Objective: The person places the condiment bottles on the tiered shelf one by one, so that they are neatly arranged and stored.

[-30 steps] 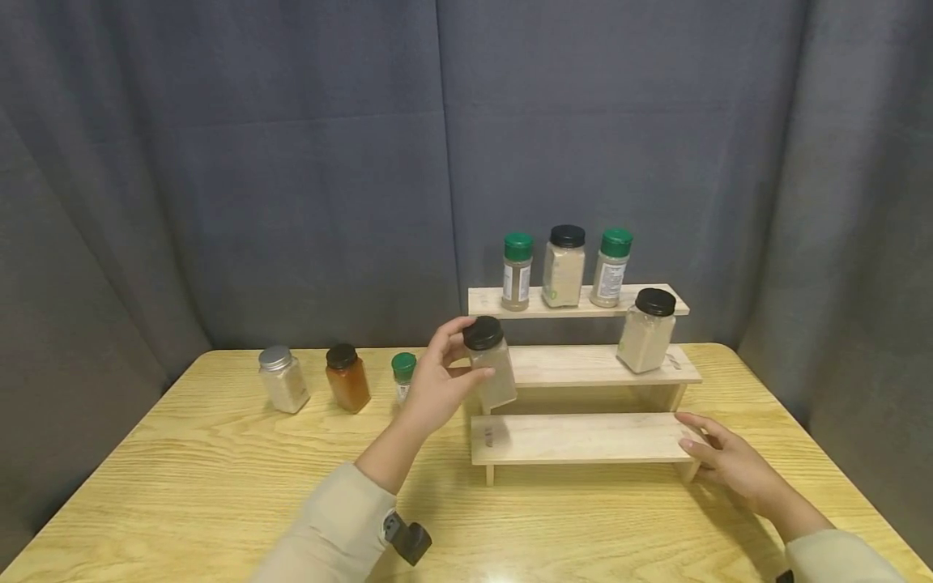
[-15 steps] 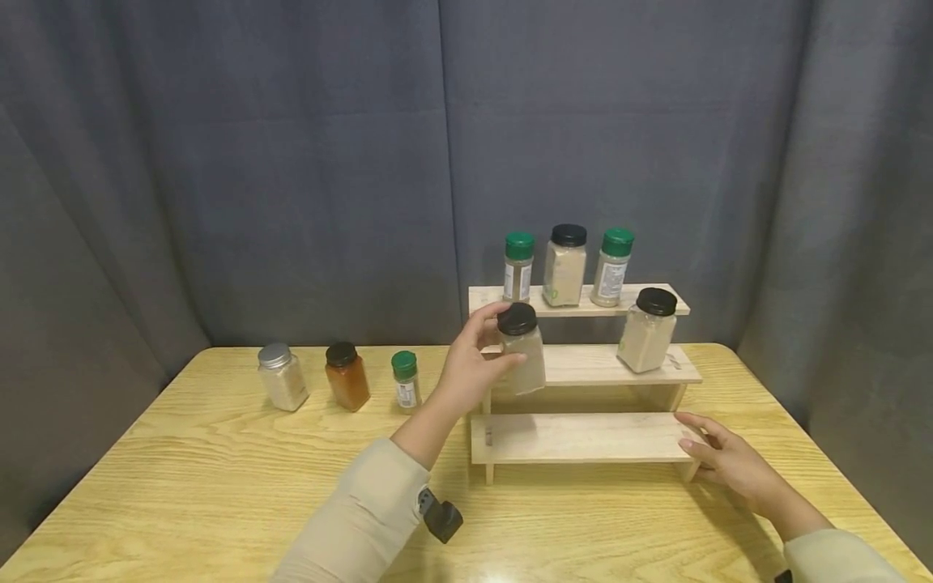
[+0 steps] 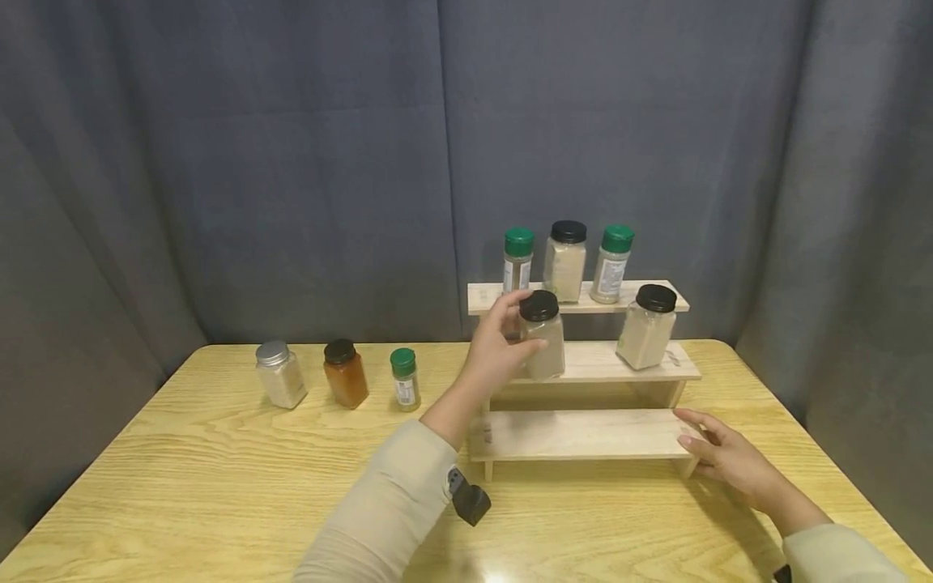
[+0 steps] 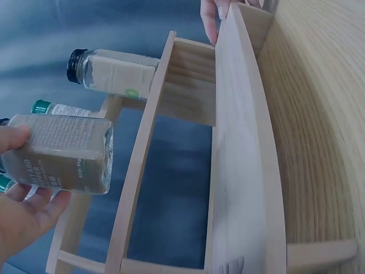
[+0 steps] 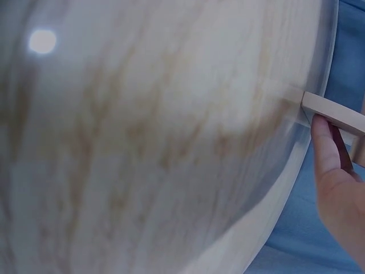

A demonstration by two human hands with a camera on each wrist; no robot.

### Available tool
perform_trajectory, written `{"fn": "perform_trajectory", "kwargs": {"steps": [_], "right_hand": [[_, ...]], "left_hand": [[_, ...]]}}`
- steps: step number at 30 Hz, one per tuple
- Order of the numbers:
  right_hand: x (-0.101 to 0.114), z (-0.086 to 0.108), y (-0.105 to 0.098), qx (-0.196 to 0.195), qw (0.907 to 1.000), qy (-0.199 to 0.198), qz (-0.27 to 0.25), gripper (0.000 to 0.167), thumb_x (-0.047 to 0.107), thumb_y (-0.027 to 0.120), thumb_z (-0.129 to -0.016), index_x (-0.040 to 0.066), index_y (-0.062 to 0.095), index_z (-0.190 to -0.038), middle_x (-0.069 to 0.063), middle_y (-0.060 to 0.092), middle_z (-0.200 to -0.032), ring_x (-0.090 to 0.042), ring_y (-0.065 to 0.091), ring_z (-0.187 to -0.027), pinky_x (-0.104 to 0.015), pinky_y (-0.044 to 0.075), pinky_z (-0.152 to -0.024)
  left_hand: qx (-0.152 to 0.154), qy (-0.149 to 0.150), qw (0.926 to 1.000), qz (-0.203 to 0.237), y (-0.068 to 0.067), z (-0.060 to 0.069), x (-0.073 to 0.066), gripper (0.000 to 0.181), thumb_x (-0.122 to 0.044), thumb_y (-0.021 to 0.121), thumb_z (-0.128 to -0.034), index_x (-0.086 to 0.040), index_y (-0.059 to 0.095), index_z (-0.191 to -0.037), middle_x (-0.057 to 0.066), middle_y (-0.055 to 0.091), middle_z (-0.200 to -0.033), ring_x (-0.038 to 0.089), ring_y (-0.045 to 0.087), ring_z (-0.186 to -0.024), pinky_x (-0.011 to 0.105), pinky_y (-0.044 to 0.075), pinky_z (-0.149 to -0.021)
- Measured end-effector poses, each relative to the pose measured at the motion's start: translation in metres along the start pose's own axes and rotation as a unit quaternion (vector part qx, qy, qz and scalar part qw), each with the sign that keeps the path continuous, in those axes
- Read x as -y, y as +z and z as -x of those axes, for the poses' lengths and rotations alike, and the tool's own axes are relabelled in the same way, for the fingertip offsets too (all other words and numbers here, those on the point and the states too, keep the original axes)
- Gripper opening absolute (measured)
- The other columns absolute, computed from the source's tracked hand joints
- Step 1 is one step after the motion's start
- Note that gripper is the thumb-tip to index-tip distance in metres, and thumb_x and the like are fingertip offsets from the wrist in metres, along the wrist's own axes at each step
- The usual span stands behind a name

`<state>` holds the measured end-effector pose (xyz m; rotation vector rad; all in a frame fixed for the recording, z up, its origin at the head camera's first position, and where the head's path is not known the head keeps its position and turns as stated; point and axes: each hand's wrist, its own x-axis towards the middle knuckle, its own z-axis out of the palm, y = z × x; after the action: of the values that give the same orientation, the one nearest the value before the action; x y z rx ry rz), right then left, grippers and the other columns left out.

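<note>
My left hand (image 3: 499, 356) grips a square clear jar (image 4: 68, 154) with a black lid and pale brown powder, fingers behind and thumb in front. In the left wrist view its base is just apart from the middle step of the three-step wooden rack (image 3: 583, 437). A similar black-lidded jar (image 3: 645, 334) stands at that step's right end. On the top step are two green-capped shakers, one at the left (image 3: 518, 251) and one at the right (image 3: 612, 263), with a black-lidded jar (image 3: 566, 263) between them. My right hand (image 3: 736, 465) holds the bottom step's right end.
On the table (image 3: 219, 486), left of the rack, stand a silver-lidded jar (image 3: 281, 376), a dark-lidded jar of orange-red powder (image 3: 346, 376) and a small green-capped shaker (image 3: 405, 380). A grey curtain (image 3: 306, 178) hangs behind the table.
My left hand has carried the jar rightward and slightly up, from the rack's left end to in front of the middle step. My right hand stays at the rack's end.
</note>
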<state>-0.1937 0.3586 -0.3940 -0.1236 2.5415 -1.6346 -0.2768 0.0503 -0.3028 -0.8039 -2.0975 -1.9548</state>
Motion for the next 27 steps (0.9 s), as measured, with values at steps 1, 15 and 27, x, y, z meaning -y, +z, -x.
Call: {"fn": "perform_trajectory", "kwargs": {"steps": [1, 15, 27], "right_hand": [[0.000, 0.000, 0.000, 0.001, 1.0000, -0.001, -0.001, 0.060, 0.023, 0.045, -0.090, -0.006, 0.015, -0.133, -0.036, 0.005, -0.133, -0.048, 0.022, -0.116, -0.049, 0.039, -0.083], [0.002, -0.001, -0.002, 0.005, 0.9999, 0.002, -0.012, 0.062, 0.023, 0.046, -0.090, -0.006, 0.014, -0.133, -0.035, 0.001, -0.134, -0.049, 0.017, -0.117, -0.048, 0.039, -0.084], [0.001, -0.001, -0.002, 0.009, 0.9999, 0.004, -0.008, 0.061, 0.023, 0.045, -0.090, -0.005, 0.013, -0.133, -0.035, 0.002, -0.134, -0.050, 0.018, -0.117, -0.049, 0.038, -0.085]], "left_hand": [[0.001, -0.001, 1.0000, 0.003, 0.002, -0.001, 0.001, 0.062, 0.004, 0.066, -0.0709, -0.014, 0.041, -0.125, 0.010, 0.054, -0.110, 0.022, 0.052, -0.095, 0.031, 0.045, -0.077], [-0.002, -0.040, 0.9991, -0.017, 0.032, -0.015, 0.001, 0.063, -0.001, 0.069, -0.0701, -0.027, 0.043, -0.122, -0.005, 0.054, -0.102, 0.009, 0.050, -0.087, 0.026, 0.045, -0.070], [0.002, -0.042, 0.9980, -0.047, 0.050, -0.022, 0.007, 0.063, -0.001, 0.069, -0.0696, -0.027, 0.044, -0.122, -0.008, 0.054, -0.097, 0.006, 0.049, -0.085, 0.023, 0.044, -0.066]]}}
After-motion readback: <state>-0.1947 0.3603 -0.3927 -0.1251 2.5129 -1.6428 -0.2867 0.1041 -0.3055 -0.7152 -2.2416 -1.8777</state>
